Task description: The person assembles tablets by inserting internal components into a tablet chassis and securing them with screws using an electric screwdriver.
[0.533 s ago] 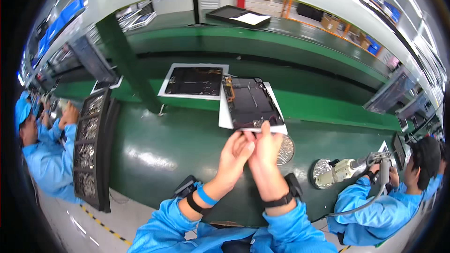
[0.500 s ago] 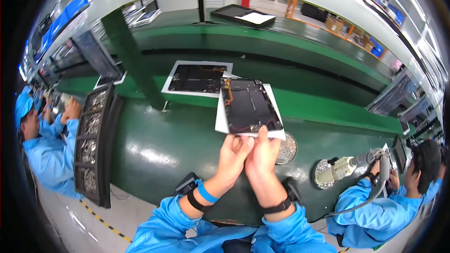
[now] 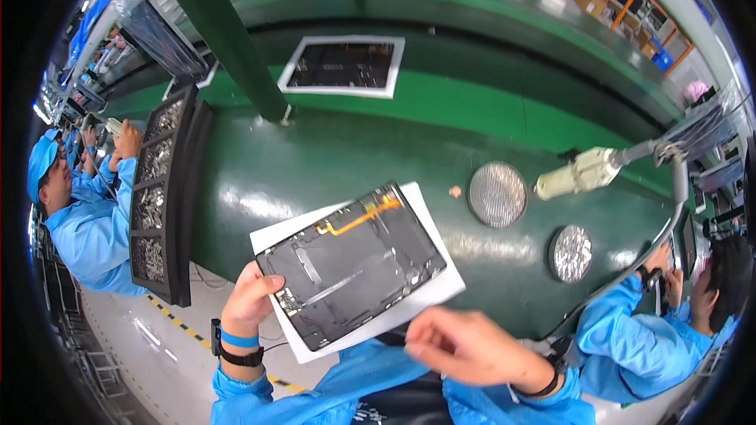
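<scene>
My left hand (image 3: 253, 295) is closed on the left end of an opened tablet (image 3: 358, 267), its thumb on the top face. The tablet has a black inside with an orange ribbon cable, and lies tilted over a white sheet (image 3: 429, 295) that sticks out around it. Both are close to my body, above the near edge of the bench. My right hand (image 3: 472, 346) is off the tablet, near the sheet's lower right edge. Its fingers are loosely bent and apart, with nothing visible in them.
A second opened tablet (image 3: 342, 64) lies on a white sheet on the green conveyor. At right are two round silver dishes (image 3: 498, 194) and a pale green power tool (image 3: 579, 175). A black parts rack (image 3: 161, 197) stands at left. Co-workers in blue sit on both sides.
The tablet and its sheet have come toward me and turned. My right hand has let go of them, while my left now grips the left end. The view has shifted.
</scene>
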The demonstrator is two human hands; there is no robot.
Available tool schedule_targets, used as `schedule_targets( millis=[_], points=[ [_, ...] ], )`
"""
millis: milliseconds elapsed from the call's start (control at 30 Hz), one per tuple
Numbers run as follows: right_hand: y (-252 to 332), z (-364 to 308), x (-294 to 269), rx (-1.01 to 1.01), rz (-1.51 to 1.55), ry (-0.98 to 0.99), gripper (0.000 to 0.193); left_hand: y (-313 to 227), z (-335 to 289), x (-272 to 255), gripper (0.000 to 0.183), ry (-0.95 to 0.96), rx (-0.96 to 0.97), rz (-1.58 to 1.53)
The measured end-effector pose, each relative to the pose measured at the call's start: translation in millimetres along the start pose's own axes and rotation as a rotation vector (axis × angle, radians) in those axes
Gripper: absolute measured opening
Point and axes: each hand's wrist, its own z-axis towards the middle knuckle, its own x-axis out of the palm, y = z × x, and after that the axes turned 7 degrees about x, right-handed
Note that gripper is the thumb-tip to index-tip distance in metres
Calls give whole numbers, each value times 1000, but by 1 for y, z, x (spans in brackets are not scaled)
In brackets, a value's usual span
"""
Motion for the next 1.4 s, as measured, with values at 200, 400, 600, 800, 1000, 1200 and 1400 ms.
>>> schedule_targets(
  millis=[200, 400, 600, 800, 1000, 1200, 1400],
  points=[
    [-57, 12, -7, 122, -476, -614, 20, 27, 20, 8, 46, 132, -206, 62],
    [-102, -5, -5, 377, -727, -855, 22, 40, 71, 40, 43, 374, -325, 121],
    [-126, -29, -2, 502, -753, -886, 17, 49, 95, 85, 38, 343, -407, 172],
    [-141, -40, -3, 571, -762, -1003, 15, 52, 87, 120, 30, 198, -111, 812],
    [-145, -29, -15, 487, -780, -1095, 17, 50, 77, 146, 41, 84, 256, 1333],
    [-139, -21, -18, 399, -863, -1101, 17, 59, 77, 143, 46, 53, 176, 1282],
    [-111, -17, -58, 184, -592, -1451, 71, 65, 81, 141, 52, -73, 238, 1367]
  ],
)
